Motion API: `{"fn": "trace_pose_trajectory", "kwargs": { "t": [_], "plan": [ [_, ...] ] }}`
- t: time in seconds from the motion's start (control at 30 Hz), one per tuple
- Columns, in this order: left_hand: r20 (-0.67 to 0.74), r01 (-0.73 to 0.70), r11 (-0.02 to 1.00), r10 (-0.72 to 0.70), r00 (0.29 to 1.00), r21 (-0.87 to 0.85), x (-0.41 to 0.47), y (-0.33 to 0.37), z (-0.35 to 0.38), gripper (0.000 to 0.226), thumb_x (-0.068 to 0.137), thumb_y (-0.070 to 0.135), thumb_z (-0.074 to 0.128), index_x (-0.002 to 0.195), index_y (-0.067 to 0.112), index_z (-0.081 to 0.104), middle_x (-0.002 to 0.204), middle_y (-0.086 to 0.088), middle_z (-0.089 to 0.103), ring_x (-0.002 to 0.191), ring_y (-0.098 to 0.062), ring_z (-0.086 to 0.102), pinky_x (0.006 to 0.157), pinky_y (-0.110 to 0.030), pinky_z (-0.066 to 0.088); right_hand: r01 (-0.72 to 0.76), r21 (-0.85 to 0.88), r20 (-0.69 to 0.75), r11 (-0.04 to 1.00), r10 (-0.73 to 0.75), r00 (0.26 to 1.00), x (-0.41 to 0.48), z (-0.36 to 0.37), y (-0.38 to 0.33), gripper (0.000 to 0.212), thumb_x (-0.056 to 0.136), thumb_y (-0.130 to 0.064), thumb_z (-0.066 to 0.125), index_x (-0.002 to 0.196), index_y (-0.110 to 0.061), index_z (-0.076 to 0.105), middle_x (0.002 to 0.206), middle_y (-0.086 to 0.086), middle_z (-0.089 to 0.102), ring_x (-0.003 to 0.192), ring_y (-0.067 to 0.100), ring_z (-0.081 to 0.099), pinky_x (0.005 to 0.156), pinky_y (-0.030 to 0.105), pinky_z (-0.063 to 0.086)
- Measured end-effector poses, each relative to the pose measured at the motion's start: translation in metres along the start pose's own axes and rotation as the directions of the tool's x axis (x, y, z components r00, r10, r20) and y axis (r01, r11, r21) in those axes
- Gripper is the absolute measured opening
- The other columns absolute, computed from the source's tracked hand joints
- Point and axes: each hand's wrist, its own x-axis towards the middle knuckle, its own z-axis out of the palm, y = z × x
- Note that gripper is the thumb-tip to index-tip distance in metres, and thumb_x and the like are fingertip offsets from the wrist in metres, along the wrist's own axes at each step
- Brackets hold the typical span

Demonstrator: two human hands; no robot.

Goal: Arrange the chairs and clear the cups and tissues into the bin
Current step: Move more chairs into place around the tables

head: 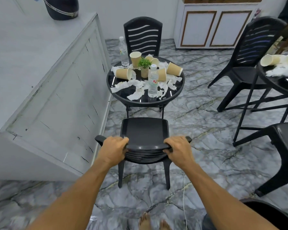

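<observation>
Your bare feet (154,221) stand close behind the near chair (145,128), so if you pull it back instead of pushing, its rear legs could land on your toes. A thin white cable (184,196) trails over the floor just right of those legs; dragging the chair sideways could snag it. Your left hand (114,149) and right hand (178,151) each curl over one end of the backrest top, fingers wrapped on the rim, so you hold the chair high. A hard shove from there may tip it forward rather than slide it. The seat's front edge already sits just beside the near legs of the round glass table (145,102), and a bump there is probably the main risk. The tall water bottle (153,80) stands upright near the table's near edge and looks easy to topple. Several cups (123,73) lie on their sides among the crumpled tissues (136,90) and could roll off onto the floor. A small potted plant (144,67) stands at the centre. Beyond the table, the far chair (143,35) is tucked in against its far side. The dark rim at near right may be the bin, though it's too cropped to tell.
</observation>
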Motion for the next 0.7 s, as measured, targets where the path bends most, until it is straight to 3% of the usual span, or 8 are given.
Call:
{"fn": "trace_pose_trajectory", "kwargs": {
  "t": [0.07, 0.13, 0.2, 0.27, 0.33, 0.4, 0.53, 0.7],
  "plan": [
    [0.039, 0.080, 0.997, -0.080, 0.996, 0.001, 0.011, -0.005, 0.004, 0.041, 0.056, 0.015, 0.089, 0.070, 0.015, 0.049, 0.061, -0.001, 0.056, 0.057, -0.025, 0.052, 0.055, -0.030, 0.034, -0.086, -0.026, 0.061, 0.996, 0.088, 0.994, 0.013, 0.003, -0.003, 0.039, 0.053, -0.027, 0.092, 0.079, -0.022, 0.063, 0.074, -0.009, 0.063, 0.078, 0.018, 0.056, 0.073, 0.034, 0.039],
    [0.117, 0.103, 0.994, -0.108, 0.987, 0.047, 0.020, -0.010, 0.003, 0.039, 0.063, 0.028, 0.087, 0.076, 0.018, 0.052, 0.073, 0.000, 0.062, 0.076, -0.025, 0.056, 0.070, -0.037, 0.040, -0.121, -0.072, 0.152, 0.990, 0.131, 0.980, 0.025, -0.004, -0.006, 0.048, 0.057, -0.059, 0.084, 0.082, -0.024, 0.064, 0.079, -0.012, 0.062, 0.086, 0.011, 0.049, 0.080, 0.034, 0.035],
    [0.132, 0.111, 0.993, -0.116, 0.984, 0.044, 0.020, -0.010, 0.001, 0.039, 0.067, 0.046, 0.082, 0.080, 0.023, 0.053, 0.081, 0.005, 0.063, 0.089, -0.021, 0.054, 0.085, -0.038, 0.039, -0.103, -0.028, 0.207, 0.994, 0.107, 0.973, 0.026, -0.014, -0.006, 0.065, 0.058, -0.086, 0.064, 0.085, -0.026, 0.066, 0.083, -0.015, 0.057, 0.092, 0.006, 0.041, 0.086, 0.033, 0.034],
    [0.154, 0.125, 0.992, -0.123, 0.980, 0.000, 0.017, -0.005, -0.005, 0.050, 0.063, 0.075, 0.068, 0.082, 0.029, 0.057, 0.084, 0.011, 0.059, 0.095, -0.014, 0.051, 0.098, -0.042, 0.034, -0.119, 0.065, 0.225, 0.991, 0.101, 0.969, 0.022, -0.020, -0.006, 0.071, 0.065, -0.093, 0.047, 0.087, -0.028, 0.068, 0.085, -0.016, 0.054, 0.094, 0.005, 0.041, 0.088, 0.031, 0.031],
    [0.173, 0.182, 0.976, -0.159, 0.972, -0.121, 0.014, 0.003, -0.015, 0.071, 0.058, 0.095, 0.046, 0.093, 0.036, 0.065, 0.093, 0.015, 0.053, 0.106, -0.005, 0.041, 0.113, -0.052, 0.018, -0.156, 0.116, 0.245, 0.981, 0.124, 0.961, 0.020, -0.023, -0.006, 0.069, 0.071, -0.091, 0.040, 0.086, -0.031, 0.068, 0.083, -0.018, 0.053, 0.094, 0.005, 0.042, 0.089, 0.031, 0.028],
    [0.158, 0.292, 0.917, -0.257, 0.953, -0.272, 0.010, 0.011, -0.020, 0.081, 0.061, 0.099, 0.032, 0.100, 0.039, 0.067, 0.097, 0.019, 0.050, 0.113, -0.002, 0.035, 0.116, -0.057, 0.005, -0.180, 0.106, 0.248, 0.978, 0.149, 0.957, 0.023, -0.024, -0.008, 0.065, 0.074, -0.090, 0.038, 0.079, -0.033, 0.068, 0.075, -0.019, 0.053, 0.087, 0.006, 0.045, 0.086, 0.031, 0.028],
    [0.127, 0.374, 0.862, -0.352, 0.927, -0.342, 0.010, 0.010, -0.013, 0.068, 0.072, 0.095, 0.030, 0.079, 0.040, 0.070, 0.077, 0.021, 0.062, 0.099, -0.010, 0.052, 0.108, -0.057, 0.019, -0.209, 0.116, 0.277, 0.971, 0.171, 0.946, 0.028, -0.025, -0.010, 0.067, 0.071, -0.093, 0.038, 0.069, -0.032, 0.066, 0.062, -0.014, 0.058, 0.074, 0.006, 0.053, 0.084, 0.033, 0.035],
    [0.227, 0.400, 0.812, -0.332, 0.916, -0.425, 0.011, 0.008, -0.019, 0.065, 0.068, 0.095, 0.039, 0.076, 0.039, 0.070, 0.076, 0.020, 0.066, 0.086, 0.000, 0.057, 0.106, -0.048, 0.018, -0.273, 0.159, 0.323, 0.949, 0.211, 0.923, 0.027, -0.030, -0.013, 0.072, 0.065, -0.096, 0.038, 0.068, -0.030, 0.067, 0.060, -0.012, 0.061, 0.068, 0.005, 0.057, 0.085, 0.032, 0.041]
  ]
}}
